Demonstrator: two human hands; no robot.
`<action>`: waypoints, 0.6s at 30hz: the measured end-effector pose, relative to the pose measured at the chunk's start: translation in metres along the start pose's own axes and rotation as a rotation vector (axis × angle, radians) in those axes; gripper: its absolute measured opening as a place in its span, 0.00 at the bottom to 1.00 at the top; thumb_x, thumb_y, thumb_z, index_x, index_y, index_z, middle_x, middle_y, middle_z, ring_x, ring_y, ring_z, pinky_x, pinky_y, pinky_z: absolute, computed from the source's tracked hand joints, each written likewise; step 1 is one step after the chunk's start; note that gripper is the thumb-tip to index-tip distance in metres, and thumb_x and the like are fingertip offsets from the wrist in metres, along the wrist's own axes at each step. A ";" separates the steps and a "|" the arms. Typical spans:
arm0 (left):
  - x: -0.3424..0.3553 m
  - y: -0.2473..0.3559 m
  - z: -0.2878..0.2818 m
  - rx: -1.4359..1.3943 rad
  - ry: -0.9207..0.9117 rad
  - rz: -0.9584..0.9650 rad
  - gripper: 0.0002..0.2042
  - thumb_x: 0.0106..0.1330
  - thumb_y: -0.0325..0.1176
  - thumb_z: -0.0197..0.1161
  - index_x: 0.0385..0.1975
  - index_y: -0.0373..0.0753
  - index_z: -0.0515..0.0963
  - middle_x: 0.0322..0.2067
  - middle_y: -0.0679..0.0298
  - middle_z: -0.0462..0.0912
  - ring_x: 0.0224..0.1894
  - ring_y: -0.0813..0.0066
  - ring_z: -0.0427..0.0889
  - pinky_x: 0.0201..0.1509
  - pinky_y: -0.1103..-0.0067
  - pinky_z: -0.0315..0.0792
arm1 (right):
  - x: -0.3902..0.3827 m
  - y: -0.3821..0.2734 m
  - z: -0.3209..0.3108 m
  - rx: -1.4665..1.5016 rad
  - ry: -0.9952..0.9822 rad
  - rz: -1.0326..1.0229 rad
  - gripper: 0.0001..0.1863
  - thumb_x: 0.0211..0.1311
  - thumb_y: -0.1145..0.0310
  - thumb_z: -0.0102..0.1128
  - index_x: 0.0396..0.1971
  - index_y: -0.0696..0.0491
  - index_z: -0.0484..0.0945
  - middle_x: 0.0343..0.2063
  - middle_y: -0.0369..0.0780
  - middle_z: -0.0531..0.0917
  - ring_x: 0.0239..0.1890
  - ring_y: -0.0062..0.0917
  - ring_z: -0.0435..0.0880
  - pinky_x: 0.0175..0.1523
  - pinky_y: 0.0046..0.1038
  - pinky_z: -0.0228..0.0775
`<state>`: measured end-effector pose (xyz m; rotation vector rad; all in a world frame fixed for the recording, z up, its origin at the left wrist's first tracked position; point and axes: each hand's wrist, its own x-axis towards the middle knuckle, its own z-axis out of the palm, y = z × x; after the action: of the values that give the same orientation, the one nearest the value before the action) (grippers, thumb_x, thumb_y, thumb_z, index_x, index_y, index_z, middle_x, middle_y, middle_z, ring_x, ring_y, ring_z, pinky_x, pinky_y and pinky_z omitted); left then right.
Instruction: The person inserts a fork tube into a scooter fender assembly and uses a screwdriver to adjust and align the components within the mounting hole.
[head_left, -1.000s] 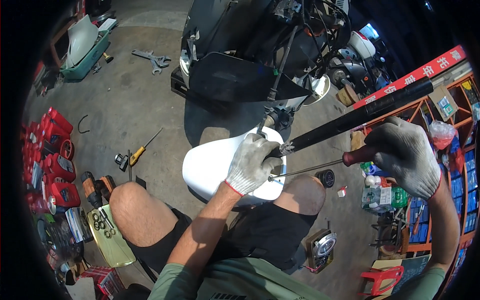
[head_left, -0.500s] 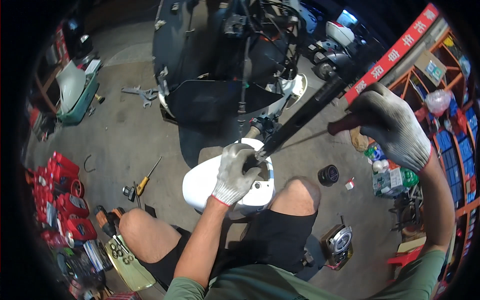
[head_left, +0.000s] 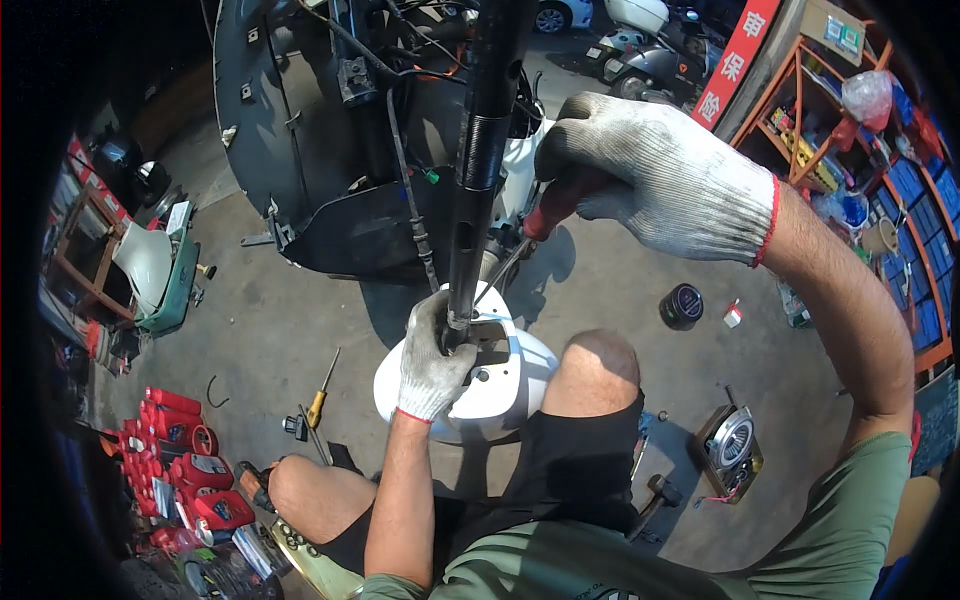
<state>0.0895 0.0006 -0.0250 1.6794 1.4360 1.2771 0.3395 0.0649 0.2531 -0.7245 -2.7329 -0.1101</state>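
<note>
My gloved left hand [head_left: 432,352] is closed round the lower end of a long black metal tube [head_left: 478,150]. It rests just above a white rounded plastic cover [head_left: 540,370] between my knees. The tube runs almost straight up the picture. To its right, my gloved right hand [head_left: 640,180] is wrapped round the dark red handle of a screwdriver [head_left: 562,205]. The thin shaft slants down toward the tube's lower end. Whether its tip touches the tube I cannot tell, as the left hand and the tube hide that spot.
A partly stripped scooter [head_left: 340,230] with hanging cables stands ahead. A yellow-handled screwdriver [head_left: 317,408] lies on the floor at left, near red bottles [head_left: 215,505]. At right are a black round tub [head_left: 682,306], a round metal part [head_left: 730,445] and an orange shelf rack [head_left: 790,150].
The black tube has swung from leaning right to nearly upright in the picture. My right hand has come left with the screwdriver, whose shaft is now steeper. The whole view has shifted too.
</note>
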 end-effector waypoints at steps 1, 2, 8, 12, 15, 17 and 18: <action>0.000 0.000 0.001 -0.035 -0.003 -0.017 0.29 0.57 0.25 0.67 0.62 0.32 0.73 0.48 0.54 0.83 0.49 0.65 0.84 0.58 0.70 0.78 | -0.001 0.000 0.002 -0.010 0.003 0.017 0.19 0.60 0.84 0.67 0.51 0.54 0.83 0.43 0.46 0.85 0.48 0.44 0.88 0.52 0.41 0.82; 0.000 -0.002 0.002 -0.030 -0.005 -0.018 0.29 0.57 0.25 0.67 0.62 0.32 0.73 0.48 0.54 0.83 0.49 0.65 0.84 0.58 0.70 0.78 | -0.002 0.001 0.002 -0.021 0.005 0.034 0.20 0.59 0.84 0.67 0.51 0.53 0.83 0.42 0.46 0.85 0.48 0.43 0.88 0.52 0.41 0.82; 0.001 -0.007 0.003 -0.031 -0.024 -0.027 0.28 0.57 0.26 0.68 0.61 0.33 0.73 0.43 0.57 0.84 0.45 0.67 0.84 0.55 0.71 0.79 | -0.006 0.004 -0.003 -0.083 -0.022 0.010 0.17 0.62 0.80 0.69 0.51 0.55 0.82 0.45 0.43 0.83 0.49 0.39 0.89 0.54 0.39 0.85; 0.002 -0.001 0.004 -0.058 -0.044 -0.080 0.28 0.57 0.28 0.69 0.61 0.34 0.73 0.44 0.57 0.84 0.46 0.67 0.84 0.55 0.72 0.79 | -0.008 0.000 -0.003 -0.129 -0.030 0.032 0.18 0.62 0.80 0.70 0.52 0.54 0.82 0.45 0.43 0.83 0.48 0.40 0.89 0.53 0.39 0.86; 0.002 -0.004 0.004 -0.043 -0.044 -0.086 0.30 0.57 0.29 0.69 0.62 0.34 0.73 0.45 0.57 0.83 0.47 0.68 0.84 0.56 0.72 0.78 | -0.009 0.004 -0.002 -0.153 -0.020 0.042 0.18 0.62 0.80 0.70 0.52 0.54 0.83 0.45 0.43 0.83 0.48 0.40 0.89 0.53 0.38 0.86; 0.003 -0.006 0.006 -0.008 -0.042 -0.068 0.30 0.57 0.29 0.70 0.63 0.34 0.73 0.46 0.57 0.83 0.47 0.68 0.83 0.56 0.73 0.78 | -0.009 0.005 -0.003 -0.117 -0.021 0.015 0.18 0.62 0.80 0.70 0.51 0.53 0.83 0.46 0.43 0.82 0.49 0.40 0.89 0.53 0.38 0.86; 0.002 -0.005 0.006 -0.020 -0.043 -0.072 0.31 0.57 0.29 0.69 0.64 0.34 0.73 0.46 0.57 0.83 0.48 0.68 0.83 0.56 0.73 0.78 | -0.009 0.005 -0.003 -0.118 -0.022 0.015 0.18 0.62 0.80 0.70 0.51 0.53 0.83 0.46 0.43 0.82 0.49 0.40 0.89 0.53 0.38 0.86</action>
<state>0.0932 0.0052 -0.0312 1.6172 1.4406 1.2056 0.3498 0.0643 0.2529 -0.7817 -2.7604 -0.2639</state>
